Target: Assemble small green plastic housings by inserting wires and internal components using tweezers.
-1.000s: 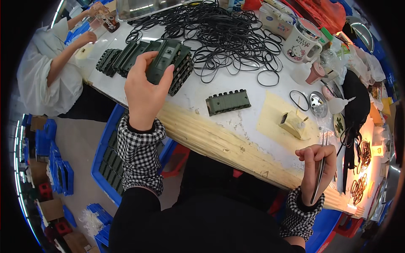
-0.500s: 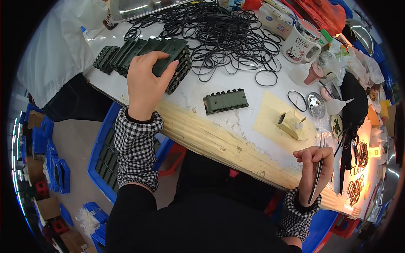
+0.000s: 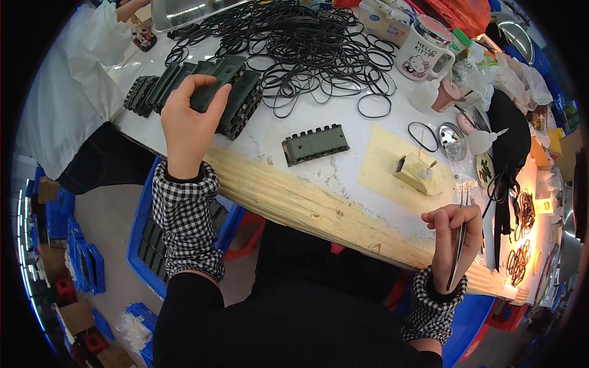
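Green block (image 3: pixel 222 72) in left hand (image 3: pixel 189 126), tweezers (image 3: pixel 456 257) in right hand (image 3: pixel 443 245)

At ten o'clock, your left thumb and fingers grasp the block atop its stack (image 3: pixel 248 101); at four, your right grips the tweezers. Printed lettering marks the mug (image 3: pixel 423 58) at half past one. White tabletop (image 3: pixel 334 178) separates the lone block (image 3: pixel 316 145), one o'clock, from the wooden edge (image 3: pixel 319 213).

Stacked parts (image 3: pixel 240 103): left side of the table (image 3: pixel 270 140)
Loop pile (image 3: pixel 300 49): back middle
Mug (image 3: pixel 422 55): just right of that
Block (image 3: pixel 423 175): on the paper (image 3: pixel 375 161), off right
Loose part (image 3: pixel 316 146): between stack and block
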`<state>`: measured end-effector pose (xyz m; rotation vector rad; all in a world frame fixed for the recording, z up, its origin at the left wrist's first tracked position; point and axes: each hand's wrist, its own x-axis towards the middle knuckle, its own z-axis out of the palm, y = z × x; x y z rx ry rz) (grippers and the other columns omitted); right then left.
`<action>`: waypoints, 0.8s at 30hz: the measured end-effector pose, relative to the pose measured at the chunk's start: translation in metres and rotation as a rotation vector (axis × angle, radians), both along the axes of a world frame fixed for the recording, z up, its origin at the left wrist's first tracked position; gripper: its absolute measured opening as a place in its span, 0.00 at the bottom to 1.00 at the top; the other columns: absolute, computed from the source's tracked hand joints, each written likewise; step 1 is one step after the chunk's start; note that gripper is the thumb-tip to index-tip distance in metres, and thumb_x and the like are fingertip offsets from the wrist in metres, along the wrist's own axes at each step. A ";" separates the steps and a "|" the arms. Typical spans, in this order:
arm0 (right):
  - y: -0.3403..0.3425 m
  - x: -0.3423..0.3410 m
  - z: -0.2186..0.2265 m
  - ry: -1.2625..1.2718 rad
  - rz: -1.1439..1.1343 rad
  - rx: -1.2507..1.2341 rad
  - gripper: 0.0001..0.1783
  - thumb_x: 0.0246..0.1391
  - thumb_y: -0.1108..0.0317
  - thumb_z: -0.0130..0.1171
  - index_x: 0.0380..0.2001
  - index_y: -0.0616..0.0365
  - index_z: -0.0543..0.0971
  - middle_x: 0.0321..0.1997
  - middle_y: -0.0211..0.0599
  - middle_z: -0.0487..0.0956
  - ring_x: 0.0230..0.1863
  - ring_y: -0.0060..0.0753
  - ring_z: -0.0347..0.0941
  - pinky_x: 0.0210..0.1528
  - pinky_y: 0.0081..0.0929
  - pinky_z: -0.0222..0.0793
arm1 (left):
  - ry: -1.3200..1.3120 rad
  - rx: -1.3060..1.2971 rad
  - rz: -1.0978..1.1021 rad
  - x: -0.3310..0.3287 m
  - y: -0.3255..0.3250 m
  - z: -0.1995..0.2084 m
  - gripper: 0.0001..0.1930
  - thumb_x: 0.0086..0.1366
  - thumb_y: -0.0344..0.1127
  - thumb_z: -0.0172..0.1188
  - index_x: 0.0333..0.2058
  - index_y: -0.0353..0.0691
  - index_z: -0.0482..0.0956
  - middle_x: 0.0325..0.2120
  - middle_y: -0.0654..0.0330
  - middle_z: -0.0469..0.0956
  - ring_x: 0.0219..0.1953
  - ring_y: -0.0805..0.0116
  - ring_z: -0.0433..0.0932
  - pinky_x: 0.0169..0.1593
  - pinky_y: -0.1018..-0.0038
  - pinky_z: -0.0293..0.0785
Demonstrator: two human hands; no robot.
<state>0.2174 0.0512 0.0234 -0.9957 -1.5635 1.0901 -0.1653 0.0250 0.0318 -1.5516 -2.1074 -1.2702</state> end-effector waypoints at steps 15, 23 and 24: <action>-0.002 0.003 -0.002 -0.003 0.040 0.007 0.13 0.55 0.77 0.58 0.29 0.57 0.61 0.30 0.40 0.76 0.35 0.27 0.75 0.41 0.24 0.69 | 0.434 0.071 0.069 0.031 0.000 -0.007 0.14 0.54 0.36 0.69 0.36 0.36 0.79 0.37 0.54 0.78 0.41 0.58 0.72 0.47 0.67 0.66; -0.004 0.022 -0.002 -0.193 0.197 0.143 0.45 0.59 0.30 0.31 0.44 0.67 0.73 0.37 0.46 0.76 0.38 0.37 0.74 0.44 0.29 0.69 | 0.067 -0.422 -0.472 0.085 0.011 -0.025 0.27 0.54 0.36 0.68 0.51 0.33 0.72 0.41 0.48 0.76 0.44 0.55 0.75 0.48 0.67 0.71; -0.002 0.027 0.004 -0.302 0.193 0.190 0.45 0.59 0.31 0.30 0.47 0.66 0.73 0.38 0.47 0.76 0.40 0.40 0.74 0.45 0.29 0.68 | 0.092 -0.396 -0.473 0.087 0.012 -0.026 0.28 0.53 0.35 0.69 0.52 0.32 0.72 0.39 0.49 0.76 0.42 0.56 0.75 0.46 0.68 0.71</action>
